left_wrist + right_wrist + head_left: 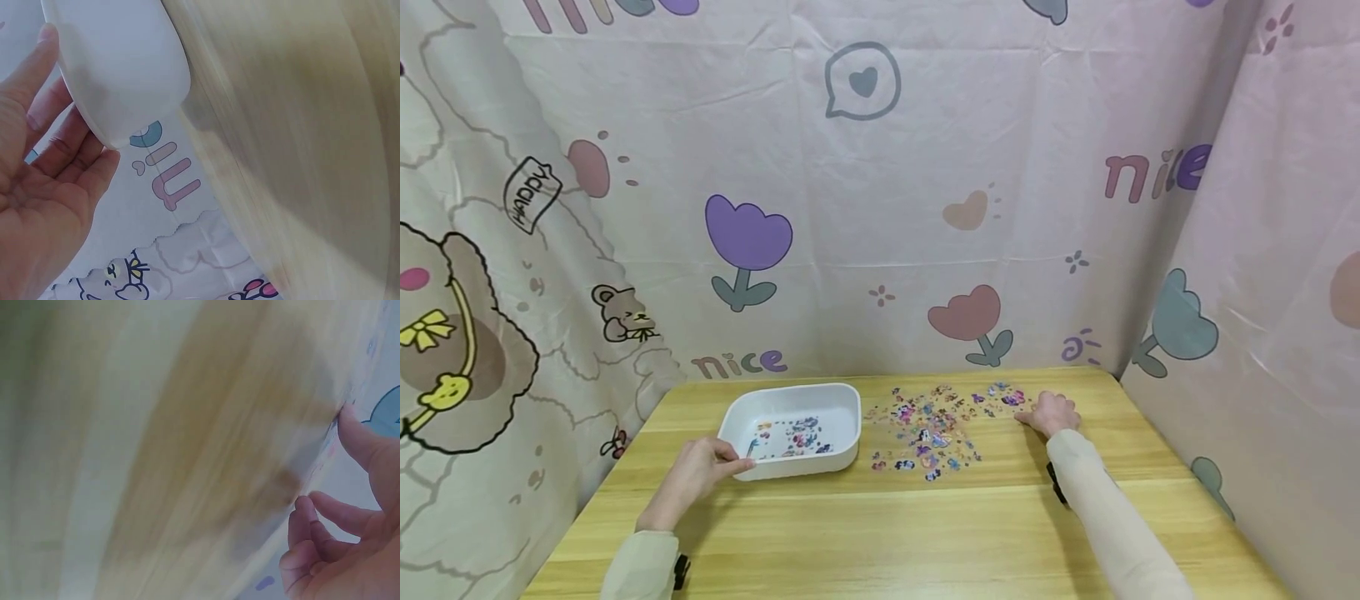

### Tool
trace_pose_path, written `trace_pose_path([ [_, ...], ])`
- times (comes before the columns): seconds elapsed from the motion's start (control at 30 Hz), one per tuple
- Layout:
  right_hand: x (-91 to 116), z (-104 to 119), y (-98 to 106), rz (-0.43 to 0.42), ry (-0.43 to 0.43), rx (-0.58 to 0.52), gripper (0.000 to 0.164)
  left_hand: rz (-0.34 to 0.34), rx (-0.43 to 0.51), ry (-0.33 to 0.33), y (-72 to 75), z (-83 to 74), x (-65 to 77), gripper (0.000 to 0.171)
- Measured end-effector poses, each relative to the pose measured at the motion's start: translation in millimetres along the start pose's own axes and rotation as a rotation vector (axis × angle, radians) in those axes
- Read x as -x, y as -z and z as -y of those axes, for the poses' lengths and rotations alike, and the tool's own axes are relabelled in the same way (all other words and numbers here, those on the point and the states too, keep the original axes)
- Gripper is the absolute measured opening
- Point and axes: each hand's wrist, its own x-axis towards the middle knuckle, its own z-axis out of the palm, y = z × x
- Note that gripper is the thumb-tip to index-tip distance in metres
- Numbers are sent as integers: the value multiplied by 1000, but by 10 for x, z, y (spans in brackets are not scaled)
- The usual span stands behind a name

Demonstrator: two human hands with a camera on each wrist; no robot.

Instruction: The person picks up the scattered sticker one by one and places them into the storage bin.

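Observation:
My left hand (694, 473) holds the near left corner of a white rectangular plastic basin (838, 461). In the left wrist view, the thumb lies on the basin's rim and the fingers bend along its outer wall. Small colourful flat cut-outs, like stickers (801, 437), lie in the basin. Many more small cut-outs (925, 435) are scattered over the table to its right. At the right end of this scatter, my right hand (1054, 414) touches the tabletop. Thumb and forefinger stand apart at the surface, the other fingers bent; nothing shows held between them.
The wooden table (880, 542) ends at the back against a hanging printed curtain (865, 208). Similar cloth hangs at the left and right sides. A black strap (1056, 485) sits at the right wrist and another (681, 572) at the left.

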Motion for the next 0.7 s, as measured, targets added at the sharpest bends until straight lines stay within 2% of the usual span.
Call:
trace_pose_path([
  [0.3,15,-28,55,105,-32,-123,42,7,-4,-14,-2,-16,-11,19],
  [0.4,19,-39,66,104,-33,-129,40,16,-2,-20,1,-23,-18,18],
  [0.6,5,-46,101,68,-8,-121,21,13,-8,-19,15,-11,-22,20],
  [0.7,16,-41,121,26,6,-134,22,11,-15,-18,17,-6,-21,21],
])
